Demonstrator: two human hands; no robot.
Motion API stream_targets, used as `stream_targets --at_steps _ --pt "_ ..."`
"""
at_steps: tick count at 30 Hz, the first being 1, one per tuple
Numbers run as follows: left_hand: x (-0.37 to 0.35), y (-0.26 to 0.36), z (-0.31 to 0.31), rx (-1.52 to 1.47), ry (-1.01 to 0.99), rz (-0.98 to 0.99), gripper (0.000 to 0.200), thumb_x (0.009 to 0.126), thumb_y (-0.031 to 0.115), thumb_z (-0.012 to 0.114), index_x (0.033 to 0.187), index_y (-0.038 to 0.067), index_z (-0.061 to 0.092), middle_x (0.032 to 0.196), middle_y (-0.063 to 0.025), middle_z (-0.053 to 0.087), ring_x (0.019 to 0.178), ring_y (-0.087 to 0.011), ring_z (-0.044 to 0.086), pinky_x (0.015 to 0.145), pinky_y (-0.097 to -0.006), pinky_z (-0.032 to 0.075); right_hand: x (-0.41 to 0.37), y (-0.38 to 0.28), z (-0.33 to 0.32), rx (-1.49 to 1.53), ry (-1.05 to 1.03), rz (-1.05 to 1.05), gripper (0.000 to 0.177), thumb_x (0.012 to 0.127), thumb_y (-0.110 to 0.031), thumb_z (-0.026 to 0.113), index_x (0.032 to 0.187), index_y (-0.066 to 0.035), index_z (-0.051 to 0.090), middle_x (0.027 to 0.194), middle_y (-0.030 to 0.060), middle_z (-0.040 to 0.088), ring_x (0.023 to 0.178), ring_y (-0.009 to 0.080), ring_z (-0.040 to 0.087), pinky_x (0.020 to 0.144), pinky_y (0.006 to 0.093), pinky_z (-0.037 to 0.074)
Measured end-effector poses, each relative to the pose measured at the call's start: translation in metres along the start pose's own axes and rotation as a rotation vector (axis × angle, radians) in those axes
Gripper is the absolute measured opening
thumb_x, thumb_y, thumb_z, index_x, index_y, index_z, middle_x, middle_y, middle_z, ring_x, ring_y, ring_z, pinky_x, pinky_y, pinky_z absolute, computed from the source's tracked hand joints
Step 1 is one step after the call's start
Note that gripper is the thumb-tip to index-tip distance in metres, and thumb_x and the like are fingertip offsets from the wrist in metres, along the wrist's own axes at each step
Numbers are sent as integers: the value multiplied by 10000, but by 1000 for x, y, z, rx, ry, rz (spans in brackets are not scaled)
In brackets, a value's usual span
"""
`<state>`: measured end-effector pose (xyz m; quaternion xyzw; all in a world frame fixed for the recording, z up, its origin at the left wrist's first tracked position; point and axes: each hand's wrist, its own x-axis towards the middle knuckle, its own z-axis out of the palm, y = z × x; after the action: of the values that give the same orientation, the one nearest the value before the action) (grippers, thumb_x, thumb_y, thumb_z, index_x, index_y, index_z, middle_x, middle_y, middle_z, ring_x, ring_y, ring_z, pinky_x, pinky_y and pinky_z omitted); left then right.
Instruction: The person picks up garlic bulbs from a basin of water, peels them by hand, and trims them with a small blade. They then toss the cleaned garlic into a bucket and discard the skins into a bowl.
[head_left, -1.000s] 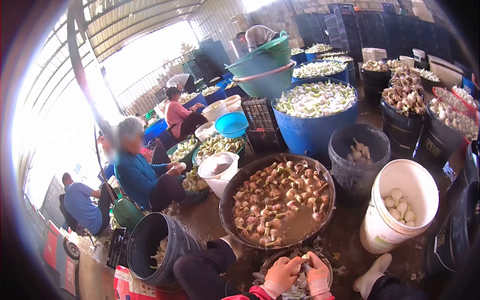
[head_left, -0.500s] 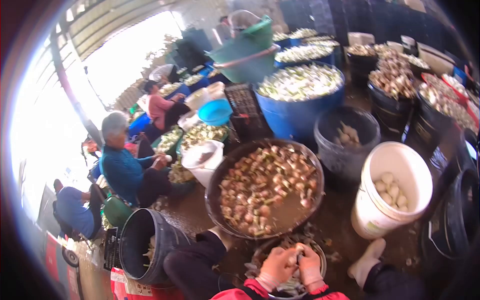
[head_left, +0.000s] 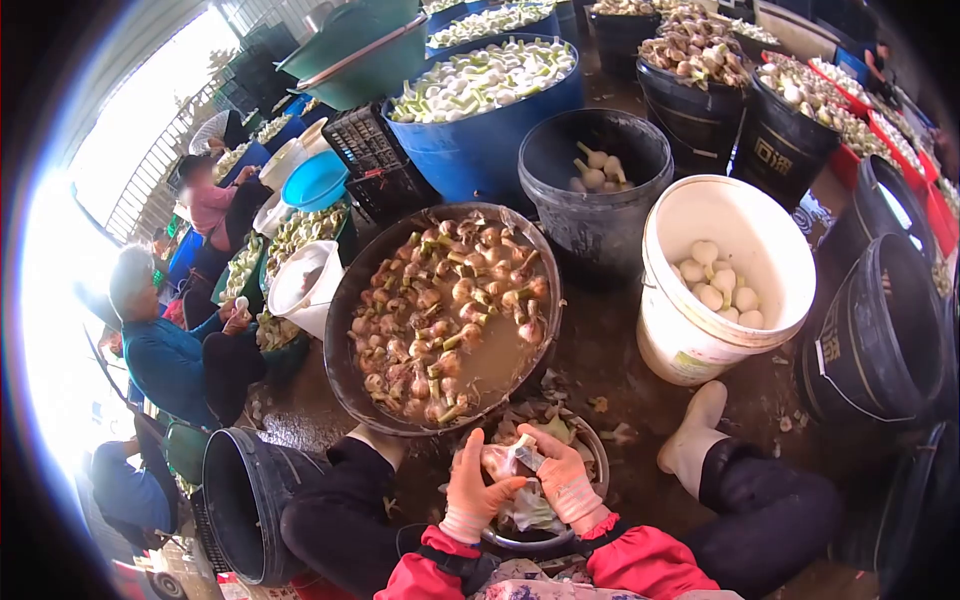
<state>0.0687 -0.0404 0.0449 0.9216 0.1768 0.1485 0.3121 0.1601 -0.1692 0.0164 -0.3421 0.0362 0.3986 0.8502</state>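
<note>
A: Cam setup?
B: Single view, head-worn, wide lens. Faces forward and steeply down.
A: Range?
B: Left hand (head_left: 478, 492) and right hand (head_left: 563, 480) close, low centre. Basin (head_left: 500, 362) just beyond, seen from above; blue tub (head_left: 480, 150) farther, near the top. Co-worker in teal (head_left: 165, 362) off left.
A: Left edge?
B: Glare, can't really make out detail there.

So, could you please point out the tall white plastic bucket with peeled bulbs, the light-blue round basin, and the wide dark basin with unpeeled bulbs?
White bucket (head_left: 668, 338): head view, lower outer wall.
Light-blue basin (head_left: 313, 182): head view, inside surface.
Dark basin (head_left: 338, 345): head view, left inner wall.
</note>
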Motion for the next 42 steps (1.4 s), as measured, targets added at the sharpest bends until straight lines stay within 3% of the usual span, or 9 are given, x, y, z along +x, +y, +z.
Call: stream_targets --at_steps 4,14,17,22,28,32,36,40,42 --pt "13 -9 5 -390 42 -182 901 646 488 806 1291 -38 461 1080 -161 555 975 -280 569 841 -360 464 -1 -1 10 -188 65 -10 450 879 -33 613 1310 13 490 1191 67 577 1075 136 539 937 266 438" --pt "23 -7 13 148 -74 143 971 586 430 858 1325 22 378 1102 -165 554 900 -277 607 703 -364 514 1 3 4 -245 133 -152 454 867 68 529 1315 2 488 1222 72 571 1109 148 541 951 257 422" --pt "40 12 -1 -934 -365 -720 764 763 682 595 1170 37 556 726 -1 584 503 -81 494 430 -208 392 -1 -9 9 -457 105 -251 446 853 93 503 1289 -3 519 1180 81 602 1070 142 568 919 239 434" --pt "34 14 6 -988 -146 -744 761 833 694 469 1183 21 532 767 -24 592 552 -98 524 487 -225 434 2 0 7 -370 114 -240 407 846 77 557 1246 5 554 1152 75 617 1034 140 585 895 236 448" --pt "12 5 10 58 103 224 900 657 586 759 1250 -14 446 996 -92 563 1002 -184 531 828 -314 478 3 -6 7 13 192 -19 354 833 65 610 1184 32 580 1078 97 629 934 169 613 818 282 513" --pt "23 15 -3 -1260 -352 -544 807 760 701 577 1229 48 505 953 -74 619 756 -169 605 618 -289 517 -5 -18 11 196 87 25 226 830 39 632 1055 20 635 1027 104 643 903 166 620 798 279 520" --pt "27 16 11 -929 -84 -818 742 839 637 538 1273 39 471 957 -81 616 748 -165 615 598 -270 517 -4 -21 13 -82 219 -77 195 853 36 573 1033 13 643 987 85 652 895 178 627 802 283 521" --pt "-2 16 26 -702 84 -332 832 827 494 665 1386 -1 298 1114 -93 542 915 -140 532 726 -260 485 -6 -12 18 -724 -41 -338 218 804 26 605 1014 -14 651 967 33 666 909 141 613 811 274 486" --pt "14 38 11 -945 227 -659 691 834 436 672 1305 13 395 1012 -56 553 846 -131 525 726 -284 466 -16 -7 33 -766 -85 -271 229 801 24 602 1021 -9 652 933 23 663 865 118 610 746 252 481"
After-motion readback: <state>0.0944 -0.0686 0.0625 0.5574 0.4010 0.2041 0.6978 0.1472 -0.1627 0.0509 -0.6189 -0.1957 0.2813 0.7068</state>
